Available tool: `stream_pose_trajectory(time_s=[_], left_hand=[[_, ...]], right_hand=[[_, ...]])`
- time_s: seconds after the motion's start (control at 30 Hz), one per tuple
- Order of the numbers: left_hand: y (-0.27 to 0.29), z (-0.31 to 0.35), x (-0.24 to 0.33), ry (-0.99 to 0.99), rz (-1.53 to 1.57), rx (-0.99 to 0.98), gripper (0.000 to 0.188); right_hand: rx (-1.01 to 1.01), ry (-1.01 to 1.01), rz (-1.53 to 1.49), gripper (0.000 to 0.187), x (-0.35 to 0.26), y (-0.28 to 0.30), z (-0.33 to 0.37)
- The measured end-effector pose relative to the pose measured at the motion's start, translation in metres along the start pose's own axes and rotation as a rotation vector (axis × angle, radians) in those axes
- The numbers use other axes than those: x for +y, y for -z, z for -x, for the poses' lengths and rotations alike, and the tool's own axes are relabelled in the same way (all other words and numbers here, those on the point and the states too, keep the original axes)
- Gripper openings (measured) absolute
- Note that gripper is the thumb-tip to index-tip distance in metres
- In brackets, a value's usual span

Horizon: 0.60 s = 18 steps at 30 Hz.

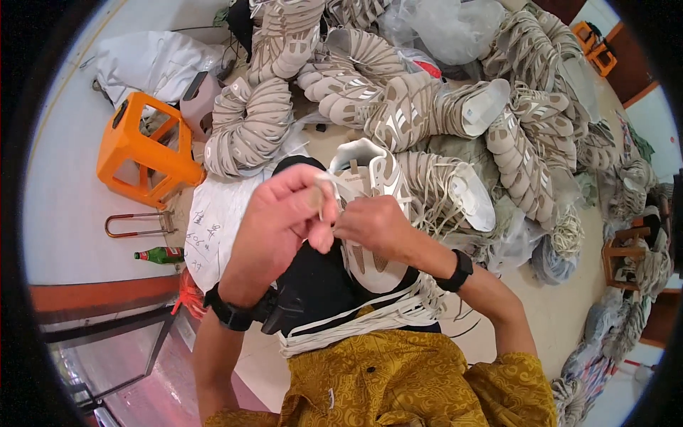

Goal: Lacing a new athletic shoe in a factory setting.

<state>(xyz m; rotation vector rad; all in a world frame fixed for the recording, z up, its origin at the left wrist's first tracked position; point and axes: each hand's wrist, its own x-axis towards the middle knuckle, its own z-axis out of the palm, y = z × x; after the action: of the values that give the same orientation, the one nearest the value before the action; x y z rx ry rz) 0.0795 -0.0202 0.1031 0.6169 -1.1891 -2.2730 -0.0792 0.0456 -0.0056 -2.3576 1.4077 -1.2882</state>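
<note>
A beige and white shoe upper (377, 276) lies on my dark-clad lap, its toe toward me and its heel opening away. Raised over its left side, my left hand (281, 213) is closed in a pinch, with a whitish shoelace (341, 188) at the fingertips. My right hand (377, 224) is closed over the middle of the upper, by the lacing area. What its fingertips grip is hidden. A bundle of loose white shoelaces (356, 320) lies across my lap, below the toe.
Nested stacks of shoe uppers (249, 128) lie around me; one stack with laces (448, 188) sits close on the right. An orange stool (146, 149), a green bottle (160, 255) and a metal U-shaped bar (139, 224) are at left. Plastic bags (455, 32) lie at the back.
</note>
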Motion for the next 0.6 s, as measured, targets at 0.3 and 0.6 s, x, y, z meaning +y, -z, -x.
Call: stream_pose_trajectory(time_s=[0.3, 0.6], left_hand=[[0.017, -0.007, -0.007, -0.023, 0.205, -0.067, 0.014], [0.279, 0.025, 0.029, -0.493, 0.375, 0.418, 0.028]], right_hand=[[-0.125, -0.191, -0.044, 0.016, 0.001, -0.014, -0.015], [0.837, -0.951, -1.122, 0.01, 0.143, 0.173, 0.054]])
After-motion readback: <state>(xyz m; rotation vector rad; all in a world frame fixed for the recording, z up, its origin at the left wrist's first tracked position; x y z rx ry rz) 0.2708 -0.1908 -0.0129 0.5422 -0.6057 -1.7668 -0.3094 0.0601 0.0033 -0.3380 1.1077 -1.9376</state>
